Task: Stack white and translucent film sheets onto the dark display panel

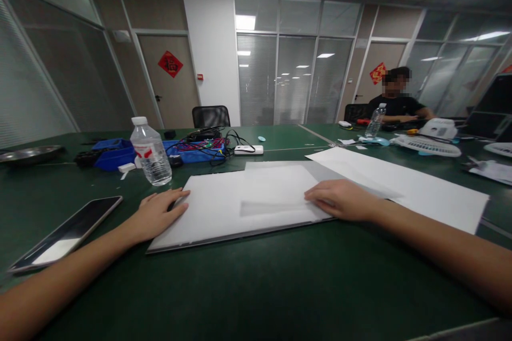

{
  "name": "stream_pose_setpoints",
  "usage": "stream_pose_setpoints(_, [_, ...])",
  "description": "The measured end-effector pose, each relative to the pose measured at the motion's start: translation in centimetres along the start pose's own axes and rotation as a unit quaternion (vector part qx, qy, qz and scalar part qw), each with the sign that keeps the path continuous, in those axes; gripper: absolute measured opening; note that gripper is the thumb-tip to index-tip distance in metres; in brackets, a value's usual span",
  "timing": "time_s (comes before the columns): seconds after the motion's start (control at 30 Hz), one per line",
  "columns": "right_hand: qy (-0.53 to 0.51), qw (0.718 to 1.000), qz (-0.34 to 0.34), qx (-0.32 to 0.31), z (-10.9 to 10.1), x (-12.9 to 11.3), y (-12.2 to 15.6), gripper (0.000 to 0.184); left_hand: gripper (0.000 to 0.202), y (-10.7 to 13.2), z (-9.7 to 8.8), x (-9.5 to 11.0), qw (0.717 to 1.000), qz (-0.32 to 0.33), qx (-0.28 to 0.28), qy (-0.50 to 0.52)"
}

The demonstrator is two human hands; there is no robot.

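Two hands are down on one white sheet [216,216] that lies flat on the green desk [256,287], near its front edge.

Left hand [160,213]: palm down on the sheet's left edge, fingers spread and pointing right. Grip fully open, nothing clasped; it only presses on the paper.

Right hand [340,200]: palm down near the sheet's right side, fingers together and pointing left. Grip likewise open, nothing enclosed. The fingertips rest on the right end of a smaller folded sheet [276,192] that lies on top of the white sheet, roughly mid-way between the hands.

Second large sheet [424,194]: lies to the right, and its near-left part passes under or beside the right wrist; exact overlap cannot be told.

Surroundings:
- Water bottle [151,152], upright and capped, just behind the left hand.
- Phone [66,234], screen up, left of the left forearm, apart from it.
- Blue trays [116,153] with a tangle of cables [204,145] behind the bottle.
- Metal dish [30,153] at the far left edge.
- Another person [396,104] sits at the far right side, well apart, beside another bottle [375,121].
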State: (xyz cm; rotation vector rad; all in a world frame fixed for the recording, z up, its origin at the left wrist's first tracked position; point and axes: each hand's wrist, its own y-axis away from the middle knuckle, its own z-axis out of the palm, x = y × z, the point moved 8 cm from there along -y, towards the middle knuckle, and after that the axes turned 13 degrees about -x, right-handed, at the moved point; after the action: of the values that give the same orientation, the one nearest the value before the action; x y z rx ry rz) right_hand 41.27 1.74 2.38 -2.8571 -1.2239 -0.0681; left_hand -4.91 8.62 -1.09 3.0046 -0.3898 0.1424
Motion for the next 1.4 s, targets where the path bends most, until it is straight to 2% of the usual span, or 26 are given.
stream_pose_setpoints(0.1, [-0.038, 0.998, -0.049, 0.010, -0.1, -1.1, -0.2, 0.037, 0.079, -0.1, -0.1, -0.1, 1.000, 0.004, 0.008, 0.000])
stream_pose_setpoints(0.17, [-0.050, 0.997, -0.045, 0.031, -0.3, -0.3, -0.1, 0.038, 0.077, -0.2, 0.0, -0.3, 1.000, 0.007, 0.013, 0.000])
stream_pose_setpoints(0.23, [-0.037, 0.998, 0.011, 0.057, -0.4, 1.7, 0.1, 0.040, 0.077, -0.3, 0.1, -0.5, 1.000, 0.007, 0.014, -0.001])
stream_pose_setpoints(0.3, [-0.013, 0.993, 0.099, 0.068, -0.3, 4.4, 0.5, 0.044, 0.078, -0.4, 0.3, -0.6, 1.000, 0.006, 0.013, -0.004])
stream_pose_setpoints(0.37, [-0.001, 0.984, 0.171, 0.054, 0.1, 6.6, 1.0, 0.048, 0.077, -0.4, 0.3, -0.6, 1.000, 0.005, 0.010, -0.006])
stream_pose_setpoints(0.43, [-0.008, 0.980, 0.197, 0.036, 0.5, 7.7, 1.3, 0.051, 0.077, -0.3, 0.3, -0.6, 1.000, 0.005, 0.009, -0.006])
stream_pose_setpoints(0.53, [-0.037, 0.987, 0.154, 0.027, 0.6, 6.8, 1.0, 0.052, 0.076, -0.2, 0.2, -0.4, 1.000, 0.006, 0.011, -0.004])
stream_pose_setpoints(0.67, [-0.091, 0.994, 0.048, 0.033, 0.1, 3.3, 0.1, 0.049, 0.076, -0.2, 0.3, -0.4, 1.000, -0.001, 0.005, -0.009])
stream_pose_setpoints(0.73, [-0.101, 0.994, 0.018, 0.038, -0.2, 2.0, -0.1, 0.048, 0.077, -0.2, 0.4, -0.4, 1.000, -0.004, -0.001, -0.011])
stream_pose_setpoints(0.8, [-0.087, 0.995, 0.022, 0.050, -0.4, 1.8, -0.2, 0.048, 0.077, -0.2, 0.4, -0.4, 1.000, -0.004, -0.002, -0.009])
stream_pose_setpoints(0.97, [-0.050, 0.993, 0.085, 0.069, -0.2, 3.6, 0.1, 0.047, 0.079, 0.1, 0.1, 0.0, 1.000, 0.002, -0.003, 0.000])
stream_pose_setpoints(1.1, [-0.080, 0.994, 0.053, 0.051, 0.4, 3.5, 0.1, 0.047, 0.078, 0.2, -0.1, 0.1, 1.000, -0.003, -0.001, 0.003])
stream_pose_setpoints(1.4, [-0.138, 0.990, -0.025, 0.018, 0.6, 0.9, -0.2, 0.041, 0.079, 0.3, 0.0, 0.3, 1.000, -0.004, -0.002, 0.000])
